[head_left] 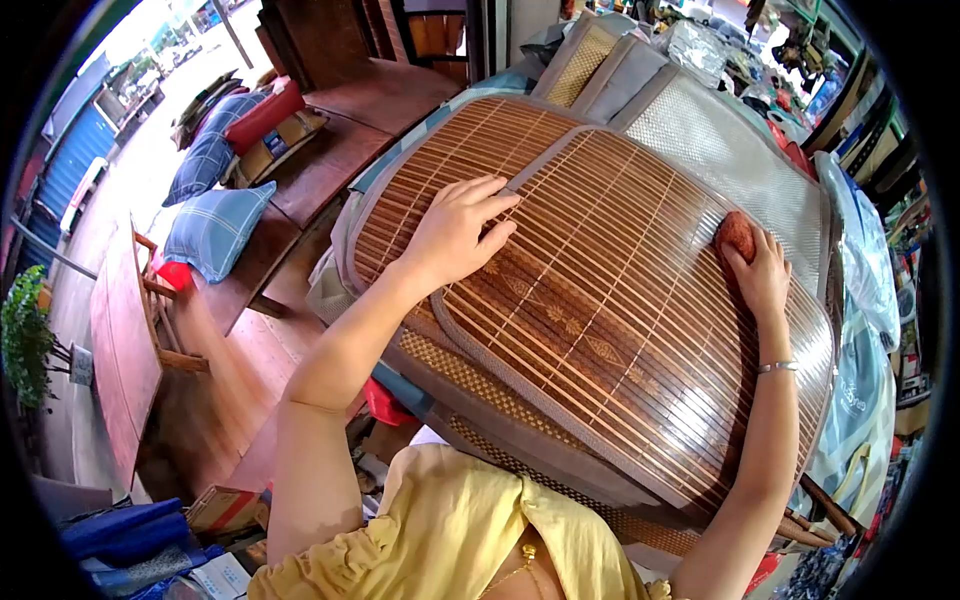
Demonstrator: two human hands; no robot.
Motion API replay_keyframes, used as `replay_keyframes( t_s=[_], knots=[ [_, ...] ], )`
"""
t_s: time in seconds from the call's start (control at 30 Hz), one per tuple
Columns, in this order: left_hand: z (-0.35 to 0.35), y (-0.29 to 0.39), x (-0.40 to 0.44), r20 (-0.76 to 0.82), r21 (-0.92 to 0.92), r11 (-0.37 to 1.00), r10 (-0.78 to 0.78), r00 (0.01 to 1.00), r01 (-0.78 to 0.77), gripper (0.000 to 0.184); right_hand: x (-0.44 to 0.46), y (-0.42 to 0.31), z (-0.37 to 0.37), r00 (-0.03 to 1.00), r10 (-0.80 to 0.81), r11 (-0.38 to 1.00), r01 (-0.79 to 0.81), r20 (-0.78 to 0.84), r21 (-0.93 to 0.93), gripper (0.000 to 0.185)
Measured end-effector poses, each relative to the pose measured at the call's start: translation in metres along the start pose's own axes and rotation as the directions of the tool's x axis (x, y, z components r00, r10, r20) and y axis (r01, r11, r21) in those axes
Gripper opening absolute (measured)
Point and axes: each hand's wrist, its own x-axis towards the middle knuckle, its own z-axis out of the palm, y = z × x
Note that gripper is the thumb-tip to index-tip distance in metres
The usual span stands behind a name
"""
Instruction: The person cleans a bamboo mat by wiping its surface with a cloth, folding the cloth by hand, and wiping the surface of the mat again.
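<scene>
A brown bamboo mat (600, 290) with grey cloth edging lies on top of a stack of other mats, one part of it folded over another. My left hand (462, 228) rests on the mat near the grey edging strip, fingers stretched out and holding nothing. On the mat's right side, my right hand (765, 275) is closed around a reddish-brown sponge (735, 236), pressed against the slats. A silvery bracelet (778, 367) circles my right wrist. Glare covers part of the mat's lower right.
Several woven seat mats (720, 130) lean behind the bamboo mat. Plastic-wrapped goods (855, 260) crowd the right. A wooden bench (335, 150) at left bears a blue checked pillow (218, 232) and a red cushion (264, 117). A potted plant (30, 335) stands at far left.
</scene>
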Motion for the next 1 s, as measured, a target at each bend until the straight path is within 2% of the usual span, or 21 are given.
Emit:
replay_keyframes(
  t_s=[0.53, 1.0],
  knots=[
    [0.004, 0.0, -0.001, 0.017, -0.151, 0.982, -0.116, 0.993, 0.117, 0.035, -0.003, 0.0, -0.001, 0.999, -0.017, 0.998, 0.019, -0.032, 0.055, 0.061],
    [0.003, -0.006, 0.006, 0.033, -0.251, 0.961, -0.107, 0.994, 0.112, 0.037, -0.003, 0.001, 0.001, 0.998, -0.028, 0.999, 0.031, -0.061, 0.041, 0.06]
  ],
)
